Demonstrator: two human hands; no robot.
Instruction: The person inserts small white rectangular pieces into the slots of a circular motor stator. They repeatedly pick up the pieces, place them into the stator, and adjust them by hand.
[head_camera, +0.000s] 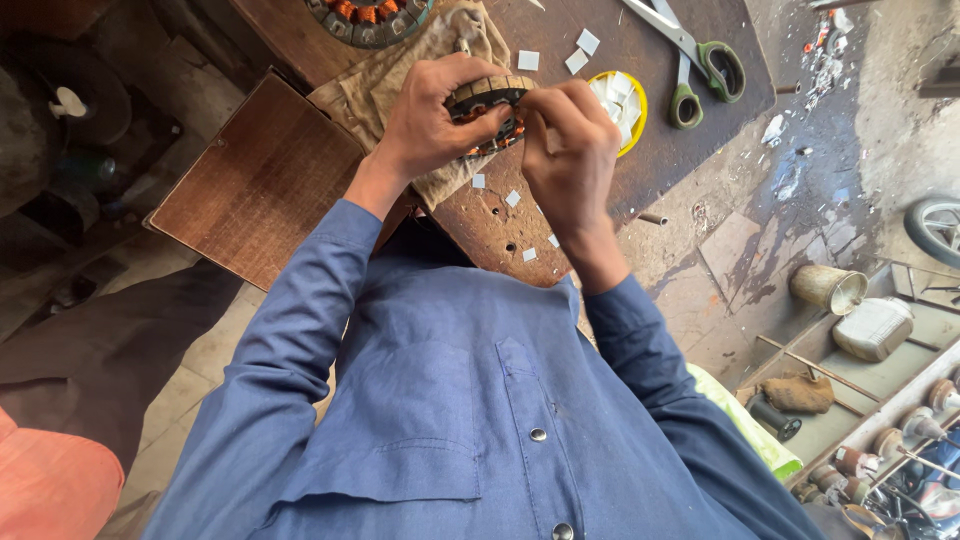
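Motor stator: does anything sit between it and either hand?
Nothing visible does. The left hand grips the motor stator directly, and the right hand presses against its other side, above the cloth.

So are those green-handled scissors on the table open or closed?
Open. The scissors lie flat on the wooden table, their two green handle loops spread apart.

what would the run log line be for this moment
left hand: holds round motor stator | right hand: fingers at stator rim | below: cloth on wooden board | nearby: yellow lid, scissors
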